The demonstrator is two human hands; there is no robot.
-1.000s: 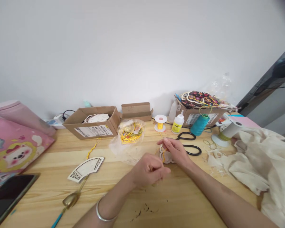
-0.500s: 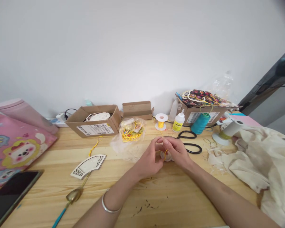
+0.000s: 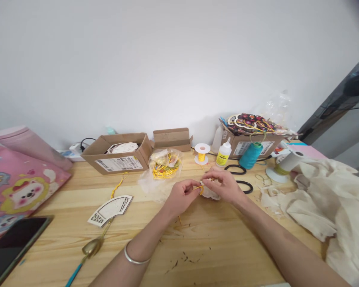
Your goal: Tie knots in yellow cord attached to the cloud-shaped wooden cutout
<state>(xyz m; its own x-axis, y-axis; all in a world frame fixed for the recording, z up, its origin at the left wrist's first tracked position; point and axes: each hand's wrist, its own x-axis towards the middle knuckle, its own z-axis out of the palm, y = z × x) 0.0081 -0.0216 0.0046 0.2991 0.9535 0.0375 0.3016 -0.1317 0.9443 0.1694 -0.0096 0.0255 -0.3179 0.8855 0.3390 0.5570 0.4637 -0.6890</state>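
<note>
A small white piece with a scalloped edge [image 3: 210, 194] is under the fingers of my right hand [image 3: 224, 184], which are closed on it near its upper left edge. My left hand [image 3: 182, 197] pinches a yellow cord [image 3: 198, 187] that runs to that edge. A loose yellow end [image 3: 180, 220] shows below my left hand. Just behind my right hand lie black-handled scissors [image 3: 244, 186], their blades hidden. The underside of the white piece does not show.
At the back stand a spool of yellow cord [image 3: 201, 156], a glue bottle [image 3: 223, 154], a teal thread cone [image 3: 251, 155] and cardboard boxes [image 3: 119, 164]. On the left are a fan-shaped wooden piece [image 3: 111, 209], a spoon [image 3: 91, 247] and a phone [image 3: 16, 243]. Cream cloth [image 3: 344, 207] covers the right.
My hands have moved apart, the left one leftwards. The white piece shows more, and the yellow cord is now stretched between the hands.
</note>
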